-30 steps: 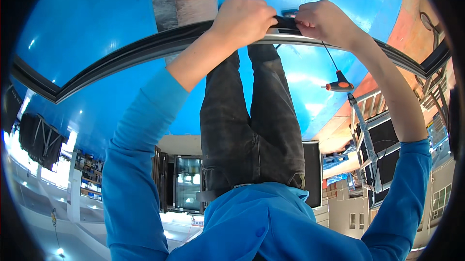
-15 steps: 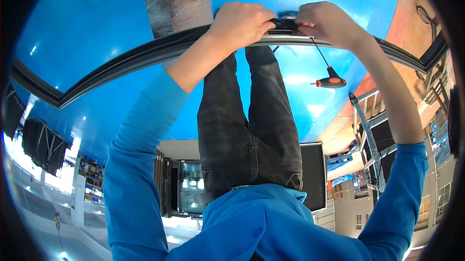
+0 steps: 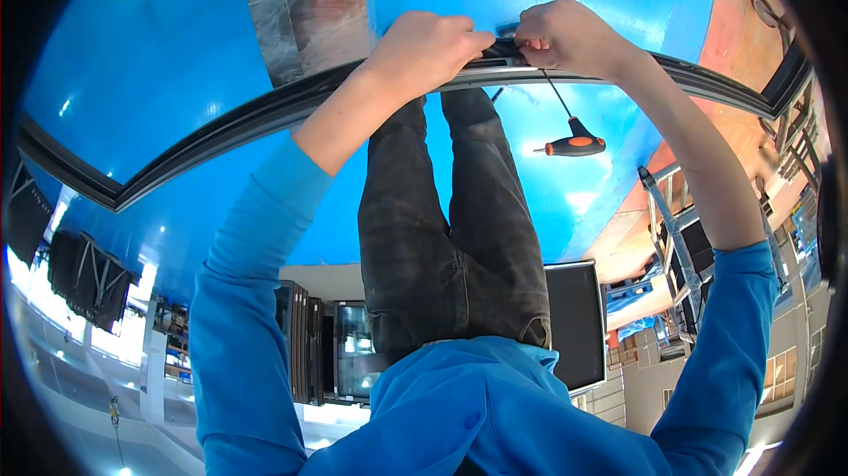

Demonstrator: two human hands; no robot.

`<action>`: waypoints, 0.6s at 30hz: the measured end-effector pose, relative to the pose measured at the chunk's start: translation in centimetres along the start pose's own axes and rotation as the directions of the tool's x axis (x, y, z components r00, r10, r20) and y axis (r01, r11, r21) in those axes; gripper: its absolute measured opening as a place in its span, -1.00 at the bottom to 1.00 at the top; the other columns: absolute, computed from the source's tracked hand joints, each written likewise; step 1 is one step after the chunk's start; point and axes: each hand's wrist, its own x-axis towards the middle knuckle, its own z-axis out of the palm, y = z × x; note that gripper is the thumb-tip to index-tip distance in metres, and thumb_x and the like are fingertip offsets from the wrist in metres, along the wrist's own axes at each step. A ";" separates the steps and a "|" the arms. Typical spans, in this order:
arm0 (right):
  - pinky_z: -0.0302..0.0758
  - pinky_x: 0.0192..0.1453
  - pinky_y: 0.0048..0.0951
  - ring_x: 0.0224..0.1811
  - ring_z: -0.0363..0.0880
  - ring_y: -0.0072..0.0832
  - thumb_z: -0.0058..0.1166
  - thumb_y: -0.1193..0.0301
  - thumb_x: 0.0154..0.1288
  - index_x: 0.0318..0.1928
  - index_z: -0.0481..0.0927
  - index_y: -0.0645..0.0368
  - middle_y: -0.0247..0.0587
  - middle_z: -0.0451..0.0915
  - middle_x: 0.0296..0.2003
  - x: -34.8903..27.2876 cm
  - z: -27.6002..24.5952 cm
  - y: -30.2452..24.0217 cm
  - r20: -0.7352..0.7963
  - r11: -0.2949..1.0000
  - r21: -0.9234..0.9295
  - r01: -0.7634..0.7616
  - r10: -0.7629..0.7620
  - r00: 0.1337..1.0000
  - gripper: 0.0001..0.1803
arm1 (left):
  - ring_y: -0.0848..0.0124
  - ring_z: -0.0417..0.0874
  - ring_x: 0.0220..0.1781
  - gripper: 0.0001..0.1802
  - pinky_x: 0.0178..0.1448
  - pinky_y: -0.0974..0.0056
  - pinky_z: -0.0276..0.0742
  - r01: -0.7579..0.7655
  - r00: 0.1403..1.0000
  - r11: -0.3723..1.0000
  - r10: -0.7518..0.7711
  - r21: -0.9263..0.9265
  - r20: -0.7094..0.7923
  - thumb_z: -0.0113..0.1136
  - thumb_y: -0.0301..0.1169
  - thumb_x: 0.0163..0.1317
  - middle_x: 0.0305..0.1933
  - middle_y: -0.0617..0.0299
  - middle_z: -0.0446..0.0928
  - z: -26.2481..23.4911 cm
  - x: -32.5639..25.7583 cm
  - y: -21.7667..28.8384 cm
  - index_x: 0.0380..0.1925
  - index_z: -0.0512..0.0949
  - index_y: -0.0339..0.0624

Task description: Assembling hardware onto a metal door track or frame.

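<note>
A long dark frame rail curves across the blue floor, and everything here is placed against it. Both hands meet at its upper middle stretch. The left hand lies over the rail with its fingers curled down around the near edge, a closed grip on the rail itself. The right hand sits just beside it on the same rail, knuckles bunched, thumb and fingers pinched on a small dark part at the rail's top edge; how much of that part is inside the grip cannot be told, since the fingers cover it. The two hands nearly touch, with the small part between them.

Below the rail, on the side nearer the person, a T-handle driver with an orange and black handle lies on the floor, its thin shaft pointing up toward the rail under the right hand. It is near the rail but free of either hand.

The person's legs in dark trousers cross under the rail below the hands. Beyond the rail, a flat package in grey and brown wrapping lies on the floor, close to the left hand. Both forearms wear blue sleeves.
</note>
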 end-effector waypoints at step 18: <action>0.41 -0.22 -0.18 -0.41 0.48 -0.15 0.28 0.46 0.31 -0.29 0.72 0.31 -0.16 0.59 -0.40 0.4 -4.0 -3.4 0.035 0.970 0.245 -0.011 0.003 0.999 -0.87 | 0.19 0.67 -0.41 -0.80 -0.33 0.16 0.52 0.091 0.996 0.995 -0.090 -0.042 0.014 0.40 -0.22 0.34 -0.32 0.39 0.73 0.6 0.2 0.1 -0.09 0.81 0.09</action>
